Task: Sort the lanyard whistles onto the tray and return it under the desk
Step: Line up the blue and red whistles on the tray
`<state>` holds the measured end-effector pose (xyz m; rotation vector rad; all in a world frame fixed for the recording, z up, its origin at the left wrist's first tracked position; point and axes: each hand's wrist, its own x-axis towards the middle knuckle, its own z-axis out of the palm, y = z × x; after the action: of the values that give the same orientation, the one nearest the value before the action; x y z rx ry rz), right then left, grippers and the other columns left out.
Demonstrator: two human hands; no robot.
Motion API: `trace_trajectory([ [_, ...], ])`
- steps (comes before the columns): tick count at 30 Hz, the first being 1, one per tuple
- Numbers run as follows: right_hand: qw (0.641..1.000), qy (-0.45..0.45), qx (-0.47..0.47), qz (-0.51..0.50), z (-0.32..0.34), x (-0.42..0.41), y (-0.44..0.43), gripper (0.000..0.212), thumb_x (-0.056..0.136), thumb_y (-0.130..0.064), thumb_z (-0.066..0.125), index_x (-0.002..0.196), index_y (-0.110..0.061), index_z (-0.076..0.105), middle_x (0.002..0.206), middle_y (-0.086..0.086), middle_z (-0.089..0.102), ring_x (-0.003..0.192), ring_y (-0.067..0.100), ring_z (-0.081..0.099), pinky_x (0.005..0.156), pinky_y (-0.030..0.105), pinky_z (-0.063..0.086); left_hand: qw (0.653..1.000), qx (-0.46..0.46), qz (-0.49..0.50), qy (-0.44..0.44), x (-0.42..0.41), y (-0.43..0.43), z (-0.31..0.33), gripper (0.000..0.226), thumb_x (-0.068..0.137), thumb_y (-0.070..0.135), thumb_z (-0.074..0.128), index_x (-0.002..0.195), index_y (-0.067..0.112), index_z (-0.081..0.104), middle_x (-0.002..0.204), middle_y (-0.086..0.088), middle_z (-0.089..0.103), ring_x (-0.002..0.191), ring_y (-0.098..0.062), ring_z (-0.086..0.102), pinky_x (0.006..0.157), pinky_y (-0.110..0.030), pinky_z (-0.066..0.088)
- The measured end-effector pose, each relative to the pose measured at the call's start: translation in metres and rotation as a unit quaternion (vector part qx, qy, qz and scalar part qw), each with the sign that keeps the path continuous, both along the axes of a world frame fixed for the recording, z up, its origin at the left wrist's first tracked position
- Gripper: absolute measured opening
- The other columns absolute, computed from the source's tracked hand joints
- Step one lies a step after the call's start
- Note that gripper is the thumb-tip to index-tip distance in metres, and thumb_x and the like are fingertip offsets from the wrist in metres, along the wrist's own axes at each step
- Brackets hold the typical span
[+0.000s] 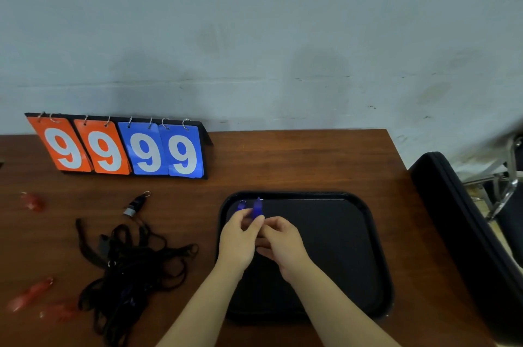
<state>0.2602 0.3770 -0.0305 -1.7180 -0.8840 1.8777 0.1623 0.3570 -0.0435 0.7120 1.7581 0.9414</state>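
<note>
A black tray [353, 247] lies on the brown desk [283, 165]. Over its far left corner my left hand [240, 239] pinches a blue whistle [258, 206] that stands upright above the fingertips. A second blue whistle with a ring [241, 205] shows just left of it. My right hand [280, 242] is beside the left, fingers curled; what it holds is hidden. A black whistle with a ring [135, 203] lies on the desk to the left. Several red whistles [31, 294] lie near the left edge, one of them [32, 201] further back.
A tangle of black lanyards [133, 270] lies left of the tray. A flip scoreboard showing 9s [121, 148] stands at the back left against the wall. A black case [467, 233] and chair legs are beyond the desk's right edge.
</note>
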Motion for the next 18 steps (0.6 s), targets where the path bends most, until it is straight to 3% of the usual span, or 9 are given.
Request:
trace_trajectory([
  [2, 0.999, -0.016, 0.013, 0.037, 0.003, 0.001, -0.001, 0.01, 0.093, -0.019, 0.063, 0.102, -0.018, 0.065, 0.095, -0.001, 0.073, 0.084, 0.011, 0.072, 0.069, 0.024, 0.057, 1.0, 0.006, 0.015, 0.003, -0.005, -0.004, 0.001, 0.026, 0.094, 0.02, 0.06, 0.119, 0.021, 0.057, 0.096, 0.015, 0.058, 0.092, -0.003, 0.058, 0.075, -0.017, 0.047],
  [5, 0.997, -0.019, 0.003, 0.072, 0.007, 0.003, 0.002, 0.011, 0.093, -0.021, 0.062, 0.104, -0.02, 0.064, 0.099, -0.001, 0.071, 0.088, 0.012, 0.07, 0.074, 0.027, 0.057, 1.0, 0.011, 0.016, -0.016, -0.013, -0.011, 0.002, 0.024, 0.092, 0.017, 0.061, 0.115, 0.025, 0.058, 0.099, 0.013, 0.06, 0.099, -0.01, 0.06, 0.087, -0.029, 0.052],
  [10, 0.992, -0.052, 0.05, 0.106, 0.007, -0.003, 0.006, 0.018, 0.094, -0.024, 0.06, 0.112, -0.022, 0.059, 0.105, -0.002, 0.066, 0.09, 0.012, 0.068, 0.078, 0.028, 0.057, 0.999, 0.025, 0.006, -0.044, -0.025, -0.023, 0.001, 0.024, 0.09, 0.015, 0.064, 0.101, 0.035, 0.057, 0.107, 0.006, 0.064, 0.097, -0.013, 0.065, 0.08, -0.03, 0.056],
  [15, 0.977, -0.072, 0.104, 0.17, 0.001, -0.011, 0.002, 0.013, 0.095, -0.024, 0.059, 0.107, -0.027, 0.063, 0.102, -0.006, 0.068, 0.092, 0.01, 0.067, 0.077, 0.024, 0.055, 1.0, 0.023, -0.002, 0.012, -0.029, -0.028, -0.004, 0.023, 0.087, 0.016, 0.067, 0.092, 0.037, 0.058, 0.101, 0.006, 0.069, 0.094, -0.011, 0.066, 0.082, -0.029, 0.056],
  [18, 0.978, -0.082, 0.089, 0.172, -0.003, -0.013, 0.006, 0.012, 0.097, -0.024, 0.057, 0.107, -0.026, 0.062, 0.104, -0.006, 0.067, 0.094, 0.009, 0.065, 0.08, 0.025, 0.054, 0.999, 0.014, -0.026, 0.041, -0.034, -0.029, -0.006, 0.017, 0.088, 0.017, 0.068, 0.098, 0.029, 0.062, 0.097, 0.006, 0.07, 0.084, -0.009, 0.068, 0.07, -0.019, 0.054],
])
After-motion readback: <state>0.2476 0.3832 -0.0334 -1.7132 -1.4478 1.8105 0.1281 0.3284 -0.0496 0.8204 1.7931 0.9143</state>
